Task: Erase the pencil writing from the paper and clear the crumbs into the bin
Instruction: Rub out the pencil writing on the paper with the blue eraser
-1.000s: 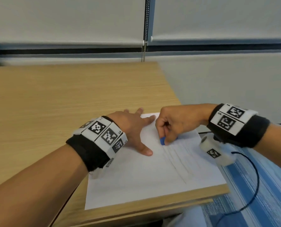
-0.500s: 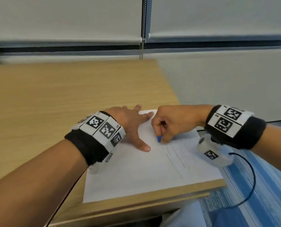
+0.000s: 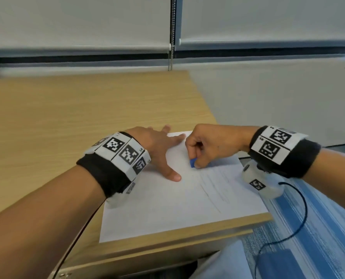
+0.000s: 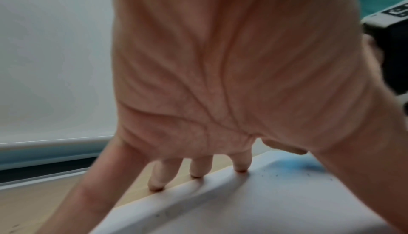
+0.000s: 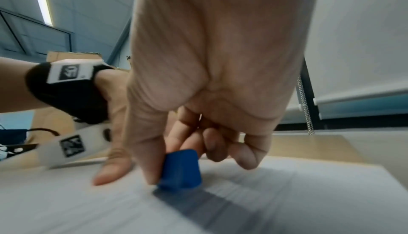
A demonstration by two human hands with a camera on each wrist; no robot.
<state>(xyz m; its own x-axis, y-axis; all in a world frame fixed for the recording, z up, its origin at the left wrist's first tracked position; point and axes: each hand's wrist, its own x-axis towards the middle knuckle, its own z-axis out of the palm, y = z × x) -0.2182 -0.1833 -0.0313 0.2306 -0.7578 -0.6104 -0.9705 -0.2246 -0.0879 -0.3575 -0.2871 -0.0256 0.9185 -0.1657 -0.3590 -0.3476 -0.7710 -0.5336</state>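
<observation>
Now my left hand (image 3: 157, 147) lies flat, pinning the paper (image 3: 167, 208), my right hand (image 3: 211, 146) pinches the blue eraser (image 3: 193, 163) mid-rub, and next I judge the lower pencil lines (image 3: 213, 190) need firm strokes.

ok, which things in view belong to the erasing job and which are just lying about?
In the job:
- paper, faint pencil lines on it
- blue eraser, pinched by the right hand
- left hand, flat on the paper
- crumbs

Lying about:
- desk
- black cable
- blind chain

No bin in view.
</observation>
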